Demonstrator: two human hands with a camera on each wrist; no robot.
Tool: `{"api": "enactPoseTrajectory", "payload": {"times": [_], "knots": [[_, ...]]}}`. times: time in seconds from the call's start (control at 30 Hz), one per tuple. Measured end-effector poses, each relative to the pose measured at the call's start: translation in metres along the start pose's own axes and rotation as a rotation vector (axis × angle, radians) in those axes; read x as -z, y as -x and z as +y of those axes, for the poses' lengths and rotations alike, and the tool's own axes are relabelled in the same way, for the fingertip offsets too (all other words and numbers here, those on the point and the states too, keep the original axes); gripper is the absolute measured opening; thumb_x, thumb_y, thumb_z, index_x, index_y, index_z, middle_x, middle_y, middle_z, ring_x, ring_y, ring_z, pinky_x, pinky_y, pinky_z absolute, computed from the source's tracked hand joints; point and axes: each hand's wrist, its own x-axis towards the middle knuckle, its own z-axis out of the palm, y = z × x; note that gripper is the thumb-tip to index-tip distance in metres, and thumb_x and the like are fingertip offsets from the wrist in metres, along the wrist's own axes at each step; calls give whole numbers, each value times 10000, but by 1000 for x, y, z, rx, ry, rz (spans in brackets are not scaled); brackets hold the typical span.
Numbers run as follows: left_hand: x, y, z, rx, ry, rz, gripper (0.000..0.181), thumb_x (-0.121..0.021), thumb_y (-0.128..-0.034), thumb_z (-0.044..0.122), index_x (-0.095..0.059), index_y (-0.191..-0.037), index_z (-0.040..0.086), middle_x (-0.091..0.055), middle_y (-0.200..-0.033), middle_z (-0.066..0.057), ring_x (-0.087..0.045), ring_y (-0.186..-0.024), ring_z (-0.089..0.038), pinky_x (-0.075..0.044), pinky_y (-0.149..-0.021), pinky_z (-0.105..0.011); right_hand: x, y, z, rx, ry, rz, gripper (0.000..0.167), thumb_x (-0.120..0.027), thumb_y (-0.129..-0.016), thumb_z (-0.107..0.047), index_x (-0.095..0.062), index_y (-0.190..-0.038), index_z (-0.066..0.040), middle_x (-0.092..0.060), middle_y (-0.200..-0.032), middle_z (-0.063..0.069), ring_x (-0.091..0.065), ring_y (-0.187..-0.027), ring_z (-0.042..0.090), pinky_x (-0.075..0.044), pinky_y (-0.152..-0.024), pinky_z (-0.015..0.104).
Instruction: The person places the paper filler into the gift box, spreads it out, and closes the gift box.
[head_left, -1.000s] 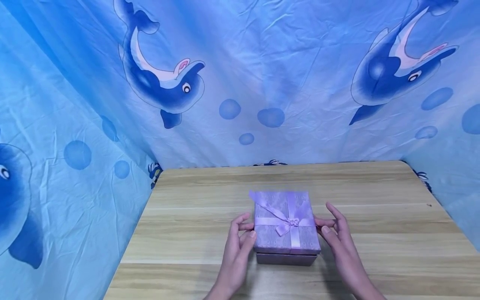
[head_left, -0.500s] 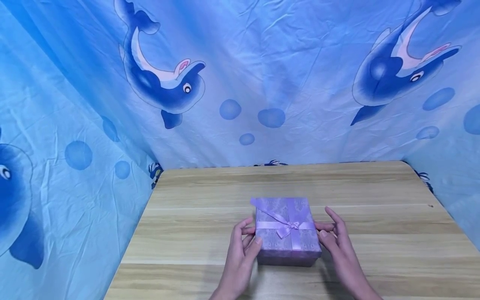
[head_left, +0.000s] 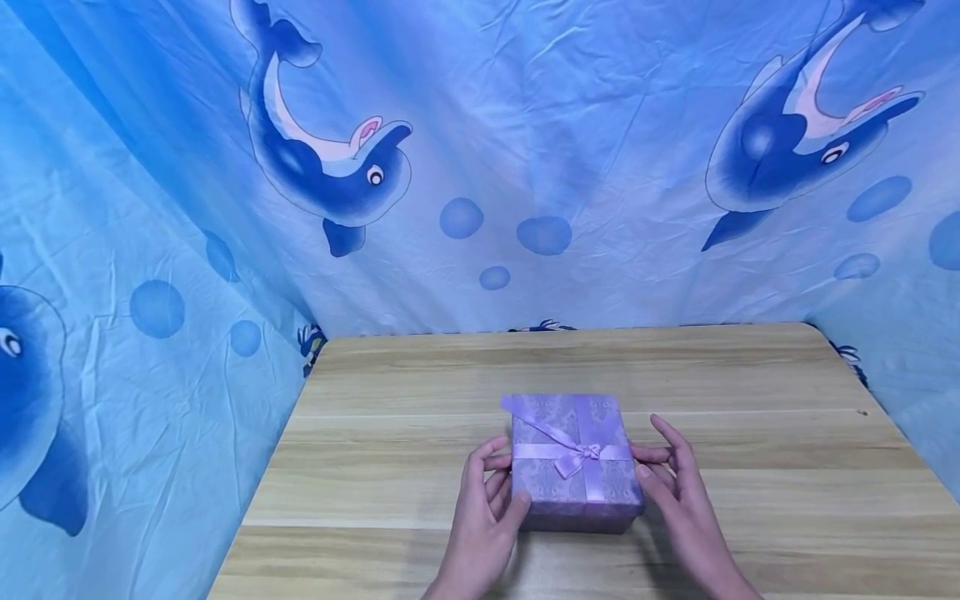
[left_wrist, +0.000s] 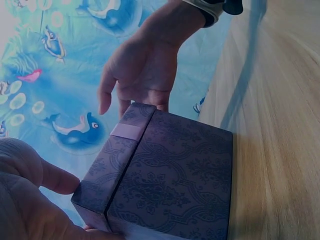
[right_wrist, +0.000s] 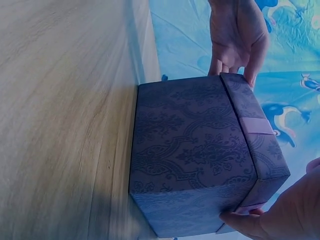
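A purple patterned gift box (head_left: 573, 524) stands on the table, its lid (head_left: 543, 485) tied with a lilac ribbon bow (head_left: 589, 452). In the wrist views the lid sits down over the box body, with a thin seam between them. My left hand (head_left: 480, 523) grips the lid's left side, thumb at the near left corner and fingers bent along the side. On the opposite side, my right hand (head_left: 688, 506) holds the lid between thumb and fingers, index finger extended away. In the right wrist view, the right thumb (right_wrist: 245, 223) touches the lid's lower edge.
The wooden table (head_left: 375, 467) stretches around the box on all sides. Blue dolphin-print cloth (head_left: 480, 150) hangs behind it and at both sides. A tiny dark speck (head_left: 862, 412) lies at the table's right.
The lid has come down onto the box body, closing the gap seen at its front. My left thumb has slid toward the near corner, and the right hand has lowered slightly.
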Motion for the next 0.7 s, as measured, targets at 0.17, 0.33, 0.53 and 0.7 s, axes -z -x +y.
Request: {"api": "enactPoseTrajectory", "payload": {"times": [0.17, 0.33, 0.53, 0.7], "knots": [[0, 2, 1, -10, -20, 4, 681, -688, -975, -85, -427, -1587, 57, -481, -1511, -213, -446, -1538, -502, -361, -1261, -393, 0, 1, 0, 18, -23, 10, 632, -532, -1119, 42, -335, -1708, -73, -662, -1275, -8, -667, -1209, -29, -527, -991, 116], [0, 2, -1, -13, -25, -13, 713, -678, -954, -127, -424, -1594, 58, -463, -1517, -205, -421, -1557, -495, -342, -1265, -397, -1, 1, 6, 35, -69, -2, 649, -526, -1110, 74, -357, -1701, -136, -654, -1278, -19, -647, -1247, -45, -507, -1015, 98], [1, 0, -4, 2, -67, -30, 732, -679, -954, -135, -417, -1607, 68, -455, -1499, -194, -416, -1558, -515, -350, -1260, -416, -3, 1, 13, 30, -62, -17, 664, -532, -1109, 78, -346, -1699, -162, -628, -1274, -37, -615, -1288, -69, -499, -1023, 90], [2, 0, -7, 5, -94, -52, 759, -673, -954, -145, -392, -1628, 63, -444, -1496, -188, -401, -1569, -514, -338, -1266, -432, -7, 3, 15, -15, -15, 0, 663, -572, -1106, 48, -339, -1701, -130, -583, -1302, 69, -609, -1257, -92, -532, -972, 104]]}}
